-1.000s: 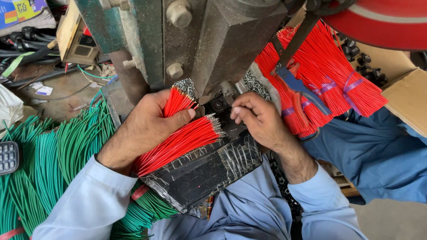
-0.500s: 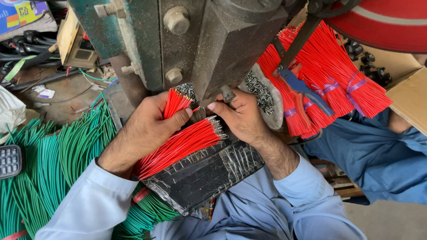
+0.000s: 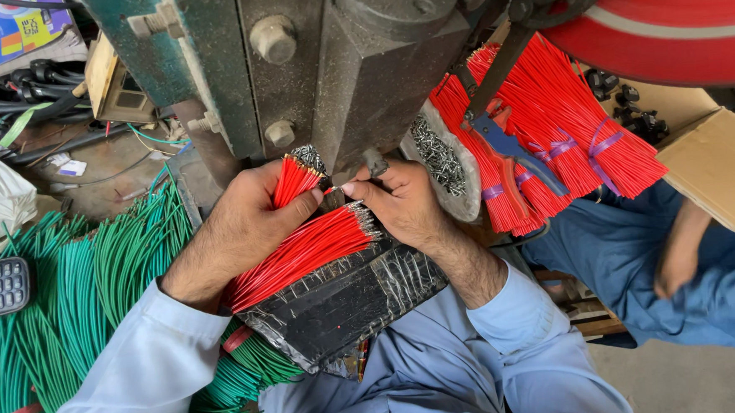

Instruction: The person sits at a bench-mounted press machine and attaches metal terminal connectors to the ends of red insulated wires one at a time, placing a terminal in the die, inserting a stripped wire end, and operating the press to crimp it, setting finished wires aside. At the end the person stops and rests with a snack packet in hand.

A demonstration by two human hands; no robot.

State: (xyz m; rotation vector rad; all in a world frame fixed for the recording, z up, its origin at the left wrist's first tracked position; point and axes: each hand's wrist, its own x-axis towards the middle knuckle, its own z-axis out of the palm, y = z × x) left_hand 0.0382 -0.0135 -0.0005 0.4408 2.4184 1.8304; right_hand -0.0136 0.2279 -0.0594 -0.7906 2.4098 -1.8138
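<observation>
My left hand [image 3: 247,225] curls around red wires [image 3: 303,250]; my right hand [image 3: 405,200], at three o'clock, pinches one wire end.

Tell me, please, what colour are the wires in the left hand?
Red wires, left hand, head view.

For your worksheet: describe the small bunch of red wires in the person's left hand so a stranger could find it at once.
Start at the big grey-green press. Just below it, the left hand pinches a short red bunch upright between thumb and fingers. Unlike the longer red bundle lying beneath on the black pad, it is gripped and points up at the press.
</observation>
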